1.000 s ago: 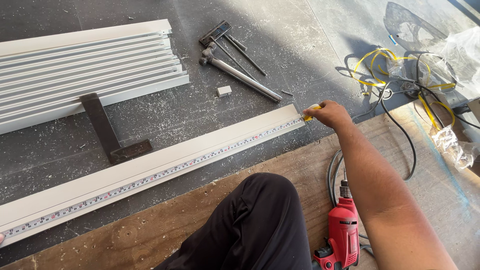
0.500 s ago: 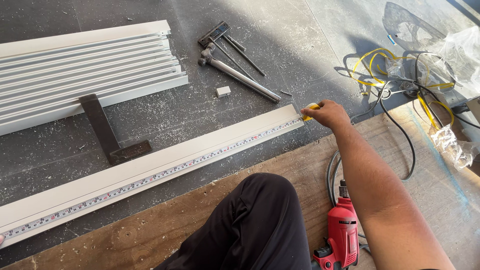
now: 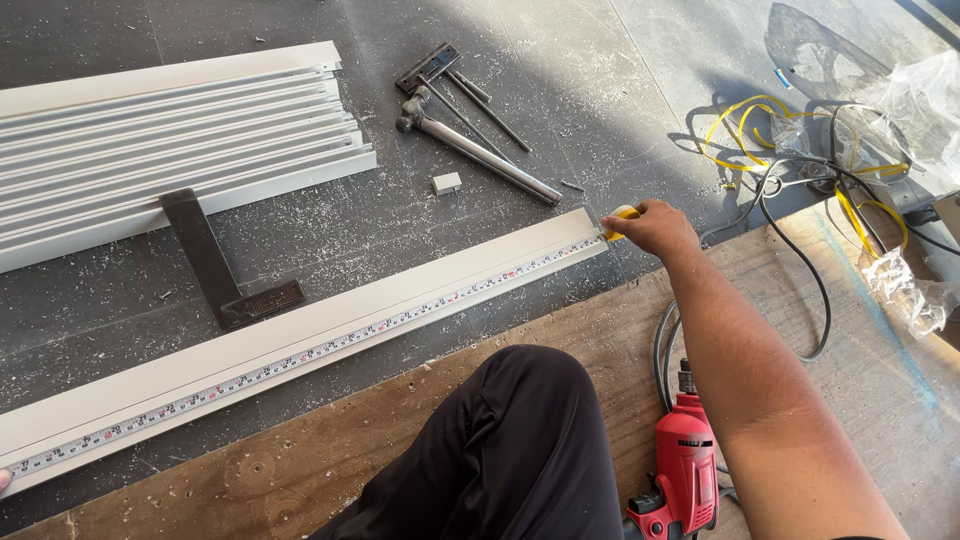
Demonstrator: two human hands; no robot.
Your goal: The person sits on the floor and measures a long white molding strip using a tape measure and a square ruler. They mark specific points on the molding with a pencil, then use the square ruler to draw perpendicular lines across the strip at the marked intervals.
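My right hand (image 3: 655, 228) grips a yellow tape measure case (image 3: 622, 216) at the right end of a long white aluminium profile (image 3: 330, 312) lying on the dark floor. The tape blade (image 3: 300, 356) runs along the profile's near edge to the far left. Only a fingertip of my left hand (image 3: 5, 480) shows at the left frame edge, pressed on the tape's end. My knee in dark trousers (image 3: 510, 440) rests on a wooden board below the profile.
A stack of white profiles (image 3: 170, 130) lies at upper left, with a dark try square (image 3: 215, 265) beside it. A hammer (image 3: 470, 145), metal rods and a small white block (image 3: 447, 183) lie beyond the profile. Red drill (image 3: 688, 470) at bottom; cables (image 3: 800, 170) at right.
My right hand has stayed at the profile's right end with the tape case; nothing else has visibly moved.
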